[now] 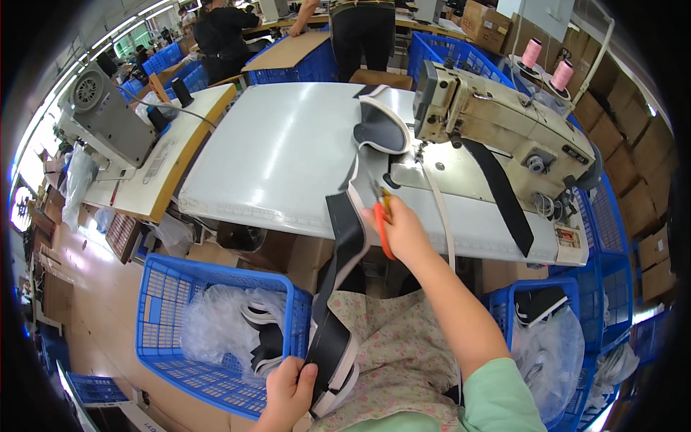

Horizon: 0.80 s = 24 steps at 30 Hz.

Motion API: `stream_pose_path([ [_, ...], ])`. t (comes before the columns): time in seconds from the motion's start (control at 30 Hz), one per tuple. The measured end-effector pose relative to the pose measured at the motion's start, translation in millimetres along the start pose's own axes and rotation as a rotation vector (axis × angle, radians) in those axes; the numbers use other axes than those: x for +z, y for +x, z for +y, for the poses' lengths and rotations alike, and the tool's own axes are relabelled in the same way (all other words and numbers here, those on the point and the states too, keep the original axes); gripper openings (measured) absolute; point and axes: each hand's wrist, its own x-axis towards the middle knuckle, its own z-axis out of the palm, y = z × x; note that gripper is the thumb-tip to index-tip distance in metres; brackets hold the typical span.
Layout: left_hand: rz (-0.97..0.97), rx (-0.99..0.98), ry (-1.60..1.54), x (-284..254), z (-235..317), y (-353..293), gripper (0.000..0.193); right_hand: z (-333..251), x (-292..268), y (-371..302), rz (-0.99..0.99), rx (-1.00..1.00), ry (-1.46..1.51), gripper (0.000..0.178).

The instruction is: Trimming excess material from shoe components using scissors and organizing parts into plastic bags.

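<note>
My right hand [407, 232] is closed around orange-handled scissors [382, 229], blades pointing away over the table's near edge. Right beside the blades runs a chain of black pieces edged with pale binding [347, 229], hanging from the tabletop down to my lap. Its lower end is gripped between thumb and fingers of my left hand [291, 385]. On the table, the chain's far end is a curved black piece with a white rim [381, 128]. Whether the blades touch the chain is unclear.
A sewing machine [504, 119] stands right on the white table [266, 158], with a black strap [504, 198] and pale tape [440, 209] near it. Blue baskets [216, 270] [504, 295] flank my lap, holding plastic bags and black pieces. People [363, 36] stand beyond the table.
</note>
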Motion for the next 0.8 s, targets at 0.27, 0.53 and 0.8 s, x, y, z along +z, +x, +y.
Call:
stream_pose_path([
  [0.27, 0.459, -0.144, -0.150, -49.0, -22.3, -25.3, 0.032, -29.4, 55.1, -33.5, -0.186, -0.156, 0.465, 0.025],
  [0.53, 0.369, 0.020, -0.524, 22.5, -31.5, 50.9, 0.032, -23.6, 57.5, -160.9, -0.303, -0.497, 0.341, 0.021],
  [0.8, -0.046, -0.384, -0.522, 74.6, -49.9, 68.9, 0.033, 0.3, 49.3, -187.9, -0.431, -0.674, 0.263, 0.020],
])
